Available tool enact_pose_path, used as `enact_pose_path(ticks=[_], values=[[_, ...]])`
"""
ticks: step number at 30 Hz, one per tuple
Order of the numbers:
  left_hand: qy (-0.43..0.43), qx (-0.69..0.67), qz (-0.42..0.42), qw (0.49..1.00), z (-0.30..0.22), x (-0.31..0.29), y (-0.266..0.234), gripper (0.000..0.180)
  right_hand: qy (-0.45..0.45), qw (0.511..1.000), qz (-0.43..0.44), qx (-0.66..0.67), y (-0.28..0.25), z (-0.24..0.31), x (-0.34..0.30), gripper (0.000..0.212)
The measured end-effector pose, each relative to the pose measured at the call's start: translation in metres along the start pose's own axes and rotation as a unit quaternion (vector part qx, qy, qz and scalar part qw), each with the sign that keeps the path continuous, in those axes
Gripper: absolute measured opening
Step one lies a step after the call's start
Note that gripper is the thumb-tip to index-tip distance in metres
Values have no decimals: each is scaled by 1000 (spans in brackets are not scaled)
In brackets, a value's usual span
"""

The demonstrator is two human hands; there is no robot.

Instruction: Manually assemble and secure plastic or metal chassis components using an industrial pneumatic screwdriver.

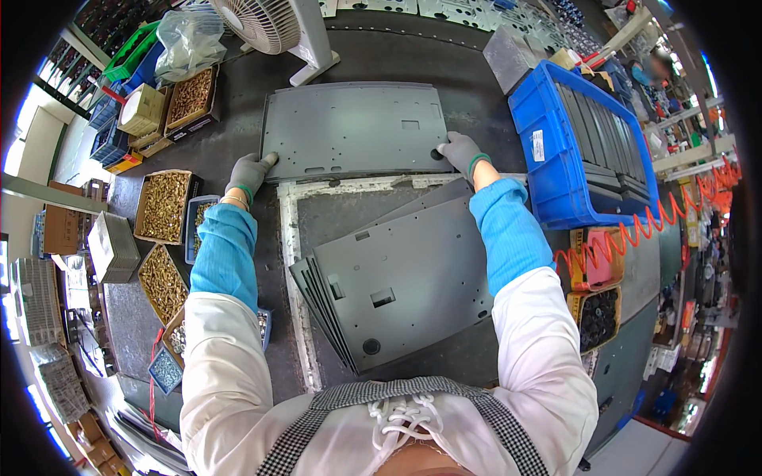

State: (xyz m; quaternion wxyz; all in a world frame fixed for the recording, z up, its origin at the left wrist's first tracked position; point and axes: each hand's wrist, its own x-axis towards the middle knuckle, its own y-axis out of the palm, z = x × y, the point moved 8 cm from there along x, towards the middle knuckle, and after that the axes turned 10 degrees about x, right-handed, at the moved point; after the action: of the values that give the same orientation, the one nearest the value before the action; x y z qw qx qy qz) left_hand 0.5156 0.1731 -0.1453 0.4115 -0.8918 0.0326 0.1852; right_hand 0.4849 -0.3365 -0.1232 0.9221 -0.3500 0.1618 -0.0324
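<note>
Left grip (252, 171) and right grip (463, 153) both clasp one grey panel (349, 128), one fan (262, 24) standing beyond it.

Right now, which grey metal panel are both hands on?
The far grey rectangular metal panel: grey-gloved left hand and grey-gloved right hand touch its near corners. No hand touches the fanned grey metal panels closer in.

Left of the dark workbench (373, 51), a bright window (13, 157) glows beside a pale wall (40, 151).
</note>
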Motion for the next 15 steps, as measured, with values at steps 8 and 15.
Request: enact_pose_path(ticks=[8,15], values=[[45,33,-49,997,4,15,-10,61,-54,990,2,128,-5,9,-8,30],[61,-41,-34,997,3,12,6,55,-22,996,-31,82,-16,12,-31,43]])
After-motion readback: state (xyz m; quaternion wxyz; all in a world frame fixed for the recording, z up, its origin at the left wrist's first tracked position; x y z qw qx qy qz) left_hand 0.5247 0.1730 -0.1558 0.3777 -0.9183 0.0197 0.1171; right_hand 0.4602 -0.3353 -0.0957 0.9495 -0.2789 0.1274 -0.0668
